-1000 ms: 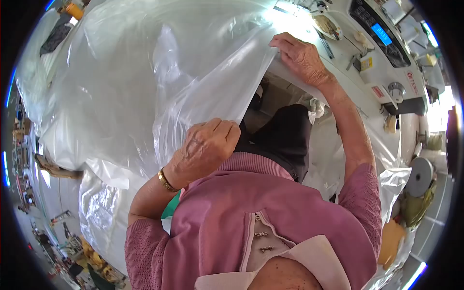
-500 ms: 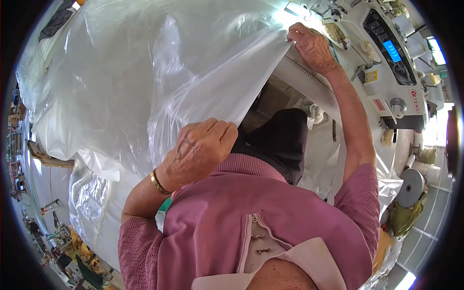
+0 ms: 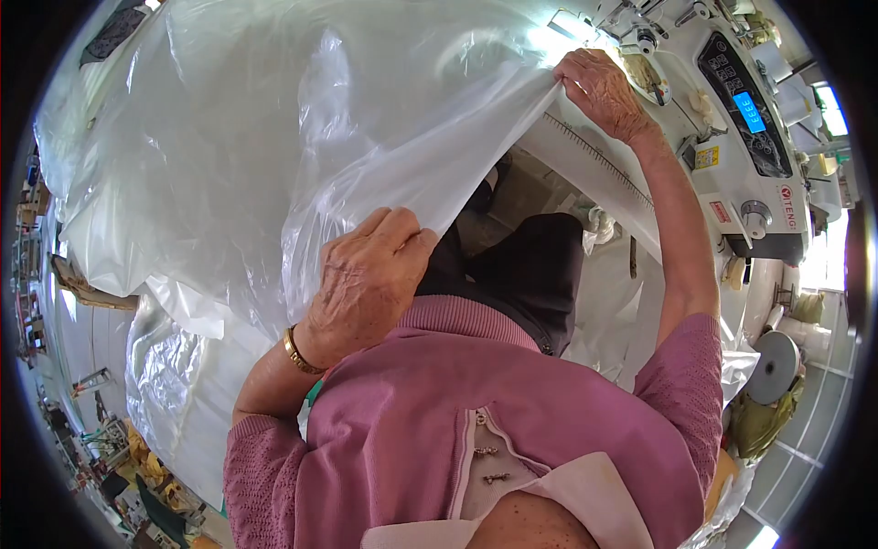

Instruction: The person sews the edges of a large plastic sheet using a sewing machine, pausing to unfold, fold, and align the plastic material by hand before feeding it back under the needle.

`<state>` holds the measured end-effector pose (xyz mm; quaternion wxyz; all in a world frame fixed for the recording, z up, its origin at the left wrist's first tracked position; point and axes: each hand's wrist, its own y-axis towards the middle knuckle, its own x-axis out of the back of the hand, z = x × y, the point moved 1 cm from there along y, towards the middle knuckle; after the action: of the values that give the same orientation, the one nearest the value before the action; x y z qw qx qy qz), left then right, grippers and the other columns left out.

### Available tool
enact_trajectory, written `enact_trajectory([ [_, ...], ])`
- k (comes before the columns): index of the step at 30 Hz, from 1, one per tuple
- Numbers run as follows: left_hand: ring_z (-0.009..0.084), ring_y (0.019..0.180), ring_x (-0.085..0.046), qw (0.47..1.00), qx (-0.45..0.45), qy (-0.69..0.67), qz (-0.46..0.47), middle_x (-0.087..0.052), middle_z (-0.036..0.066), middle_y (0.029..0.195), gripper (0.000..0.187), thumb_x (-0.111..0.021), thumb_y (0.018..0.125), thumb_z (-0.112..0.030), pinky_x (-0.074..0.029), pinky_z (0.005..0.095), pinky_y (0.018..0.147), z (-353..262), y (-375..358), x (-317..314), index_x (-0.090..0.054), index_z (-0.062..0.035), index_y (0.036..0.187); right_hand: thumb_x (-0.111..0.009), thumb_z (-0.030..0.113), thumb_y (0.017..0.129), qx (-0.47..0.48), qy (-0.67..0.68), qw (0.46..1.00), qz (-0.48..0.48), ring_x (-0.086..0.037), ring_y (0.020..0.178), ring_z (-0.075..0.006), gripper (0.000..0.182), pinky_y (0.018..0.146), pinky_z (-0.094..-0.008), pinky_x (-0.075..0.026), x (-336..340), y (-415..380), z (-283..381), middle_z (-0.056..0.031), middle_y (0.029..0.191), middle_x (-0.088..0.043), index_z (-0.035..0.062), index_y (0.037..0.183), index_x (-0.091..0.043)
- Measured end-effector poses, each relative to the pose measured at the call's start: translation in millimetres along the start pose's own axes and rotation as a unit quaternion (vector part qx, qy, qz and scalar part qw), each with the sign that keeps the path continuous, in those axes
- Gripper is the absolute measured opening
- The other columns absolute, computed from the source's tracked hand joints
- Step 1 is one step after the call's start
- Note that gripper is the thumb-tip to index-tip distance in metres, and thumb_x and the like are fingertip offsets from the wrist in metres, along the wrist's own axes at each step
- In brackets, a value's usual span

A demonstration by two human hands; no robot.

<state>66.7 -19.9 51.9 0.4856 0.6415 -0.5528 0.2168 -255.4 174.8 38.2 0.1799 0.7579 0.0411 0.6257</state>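
A large translucent plastic sheet (image 3: pixel 219 165) spreads over the left and middle of the view. My left hand (image 3: pixel 370 279), with a gold band at the wrist, is closed on the sheet's near edge, close to my lap. My right hand (image 3: pixel 599 91) pinches the same edge farther off, beside the bright lamp of a white sewing machine (image 3: pixel 722 174). Between my hands the edge runs taut on a slant. Along the machine bed's front, below my right hand, lies a ruler scale (image 3: pixel 599 156).
The machine's panel (image 3: pixel 745 105) has a lit blue display. Below the bed edge are my dark-trousered legs (image 3: pixel 526 265). A grey disc (image 3: pixel 773 366) stands at the right. More crumpled plastic (image 3: pixel 165 384) hangs at the lower left, near cluttered shelves.
My left hand has shifted slightly left and turned more upright, still on the sheet. My right hand has moved slightly right relative to the view, its pinch kept.
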Motion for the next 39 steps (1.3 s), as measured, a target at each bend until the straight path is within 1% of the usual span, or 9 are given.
enact_trajectory([
  [7,0.0256,0.068,-0.059,0.999,0.026,-0.025,-0.021,-0.059,0.009,0.077,0.03,-0.062,0.079,0.002,-0.047,0.036,0.058,-1.2,-10.6,-2.1,-0.065,-0.0001,0.108,-0.051,0.014,0.088,-0.026,0.04,0.999,0.012,-0.055,0.087,-0.0299,0.01,0.083,-0.0416,-0.043,-1.7,1.4,-2.3,-0.0102,0.091,-0.058,0.0062,0.095,-0.053],
  [9,0.0243,0.071,-0.059,0.998,0.035,-0.02,0.047,-0.053,0.009,0.08,0.043,-0.054,0.079,0.001,-0.048,0.0349,0.061,0.5,-15.2,-3.3,-0.056,0.0027,0.121,-0.051,0.014,0.088,-0.029,0.046,0.998,0.01,-0.055,0.087,-0.0297,0.012,0.084,-0.0413,-0.042,-3.4,1.5,-2.4,-0.0099,0.092,-0.058,0.0063,0.097,-0.053],
  [16,0.0278,0.073,-0.059,0.996,0.065,0.015,0.054,-0.051,0.012,0.084,0.043,-0.053,0.078,0.003,-0.047,0.0372,0.061,13.4,-18.7,-19.1,-0.055,0.0028,0.121,-0.054,0.015,0.086,-0.058,0.052,0.996,0.041,-0.06,0.089,-0.0241,0.019,0.087,-0.0407,-0.041,-5.5,5.9,-3.9,-0.0059,0.096,-0.061,0.0102,0.103,-0.048],
  [20,0.0331,0.067,-0.057,0.987,0.015,-0.145,0.073,-0.053,0.013,0.083,0.039,-0.055,0.075,0.005,-0.047,0.0394,0.059,11.7,-13.9,-34.8,-0.06,0.0003,0.113,-0.055,0.013,0.083,-0.092,0.045,0.994,0.047,-0.059,0.095,-0.0236,0.02,0.087,-0.0411,-0.041,-7.0,9.9,3.8,-0.0055,0.099,-0.061,0.0095,0.103,-0.05],
  [25,0.0346,0.068,-0.058,0.962,-0.063,-0.226,0.137,-0.054,0.013,0.081,0.031,-0.058,0.073,0.002,-0.048,0.0419,0.06,-12.9,6.8,-58.8,-0.062,-0.0002,0.103,-0.061,0.006,0.077,-0.22,0.025,0.97,-0.097,-0.054,0.102,-0.0296,0.026,0.086,-0.0423,-0.042,-27.7,-1.9,15.1,-0.0094,0.101,-0.057,0.0074,0.102,-0.051],
  [26,0.0345,0.067,-0.058,0.96,-0.064,-0.231,0.146,-0.054,0.013,0.08,0.03,-0.058,0.073,0.002,-0.048,0.0418,0.06,-14.5,9.2,-62.4,-0.062,0.0,0.103,-0.06,0.01,0.08,-0.239,0.022,0.962,-0.127,-0.053,0.1,-0.0311,0.02,0.086,-0.0433,-0.042,-34.4,-8.4,15.5,-0.0111,0.099,-0.057,0.0068,0.098,-0.054],
  [29,0.0342,0.066,-0.057,0.956,-0.086,-0.228,0.163,-0.053,0.013,0.077,0.029,-0.059,0.074,0.002,-0.048,0.0414,0.059,-13.5,12.1,-68.0,-0.062,-0.0002,0.103,-0.057,0.019,0.085,-0.338,-0.004,0.939,-0.067,-0.055,0.095,-0.0308,0.015,0.084,-0.0428,-0.045,-24.9,-11.3,30.1,-0.0136,0.096,-0.058,0.0042,0.09,-0.057],
  [34,0.0327,0.064,-0.057,0.955,-0.09,-0.219,0.178,-0.052,0.013,0.074,0.025,-0.06,0.077,0.001,-0.047,0.0401,0.057,-10.8,13.7,-64.3,-0.062,-0.0015,0.102,-0.057,0.024,0.089,-0.357,0.0,0.932,-0.061,-0.056,0.097,-0.0292,0.021,0.086,-0.0418,-0.045,-15.8,-16.8,51.5,-0.0125,0.095,-0.056,0.0027,0.093,-0.055],
  [39,0.0299,0.062,-0.056,0.979,-0.097,-0.142,0.106,-0.051,0.011,0.073,0.022,-0.061,0.077,0.003,-0.045,0.039,0.055,4.2,9.4,-74.6,-0.065,-0.0022,0.098,-0.059,0.032,0.089,-0.341,0.011,0.937,-0.069,-0.058,0.097,-0.0258,0.027,0.084,-0.0406,-0.046,-12.3,-18.8,54.7,-0.0105,0.095,-0.059,0.0045,0.091,-0.059],
])
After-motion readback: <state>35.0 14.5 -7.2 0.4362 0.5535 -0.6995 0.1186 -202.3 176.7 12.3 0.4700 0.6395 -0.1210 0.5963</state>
